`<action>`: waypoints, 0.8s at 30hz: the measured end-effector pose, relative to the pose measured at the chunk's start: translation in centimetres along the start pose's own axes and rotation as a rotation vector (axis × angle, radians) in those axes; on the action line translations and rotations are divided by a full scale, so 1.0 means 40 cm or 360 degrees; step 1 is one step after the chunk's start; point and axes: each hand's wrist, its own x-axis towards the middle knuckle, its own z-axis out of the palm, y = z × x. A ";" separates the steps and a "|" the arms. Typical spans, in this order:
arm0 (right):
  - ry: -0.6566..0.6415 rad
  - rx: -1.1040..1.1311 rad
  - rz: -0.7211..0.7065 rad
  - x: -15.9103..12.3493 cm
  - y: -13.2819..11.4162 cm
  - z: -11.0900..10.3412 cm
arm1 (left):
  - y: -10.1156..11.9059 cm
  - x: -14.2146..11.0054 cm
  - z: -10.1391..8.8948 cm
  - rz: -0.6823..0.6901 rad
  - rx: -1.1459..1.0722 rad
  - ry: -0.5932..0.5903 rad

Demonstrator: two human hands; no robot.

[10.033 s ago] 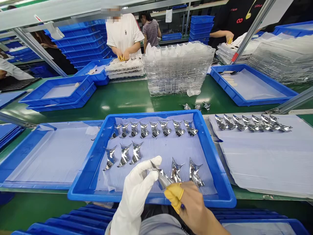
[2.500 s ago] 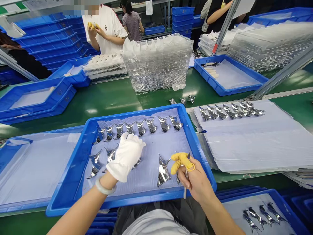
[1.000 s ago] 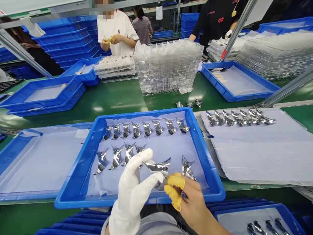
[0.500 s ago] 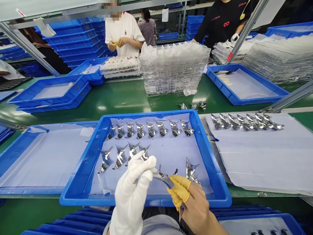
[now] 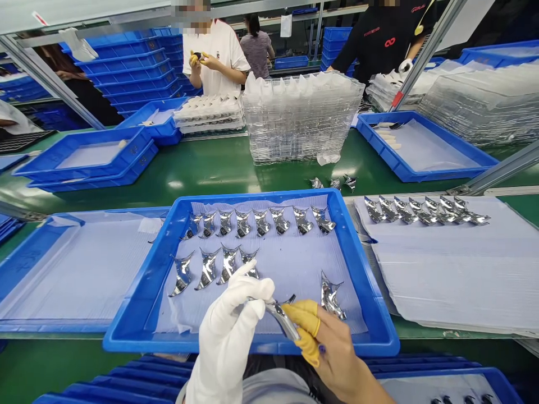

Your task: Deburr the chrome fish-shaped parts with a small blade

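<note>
My left hand (image 5: pixel 231 320), in a white glove, pinches one end of a curved, mirror-bright chrome part (image 5: pixel 283 318). The yellow-covered fingertips of my right hand (image 5: pixel 320 336) are closed on the part's other end. A small dark blue spot shows under my right fingers, too little of it to name. Both hands are over the near side of a blue tray (image 5: pixel 366 280) lined with white paper. Similar pointed chrome pieces (image 5: pixel 228 264) lie in two rows in the tray, and a single piece (image 5: pixel 332 295) rests at the right, beyond my right hand.
A white-papered board (image 5: pixel 442 269) with a row of chrome pieces lies at the right. Another blue tray (image 5: pixel 80 269) lies at the left. Across the green bench stand stacked clear plastic trays (image 5: pixel 303 120) and blue trays (image 5: pixel 84 148). Co-workers (image 5: pixel 214 56) stand at the far side.
The chrome part has turned between my hands, showing more of its long curved face. My right fingers have shifted slightly along it. The pieces in the tray stay put.
</note>
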 end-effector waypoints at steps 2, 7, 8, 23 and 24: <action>-0.0072 0.0220 0.0208 0.005 -0.008 -0.007 | 0.001 0.005 -0.004 -0.0024 -0.0005 -0.0038; -0.0187 0.0210 0.0533 0.018 -0.036 -0.033 | -0.003 0.009 -0.010 0.0028 0.0004 -0.0144; -0.0203 0.0195 0.0503 0.023 -0.045 -0.039 | -0.004 0.009 -0.011 0.0052 0.0003 -0.0162; -0.0070 0.0358 0.0133 0.047 -0.051 -0.006 | -0.012 0.009 -0.014 0.0207 -0.0130 -0.0341; -0.0070 0.0359 0.0121 0.045 -0.050 -0.004 | -0.011 0.007 -0.012 0.0190 -0.0144 -0.0337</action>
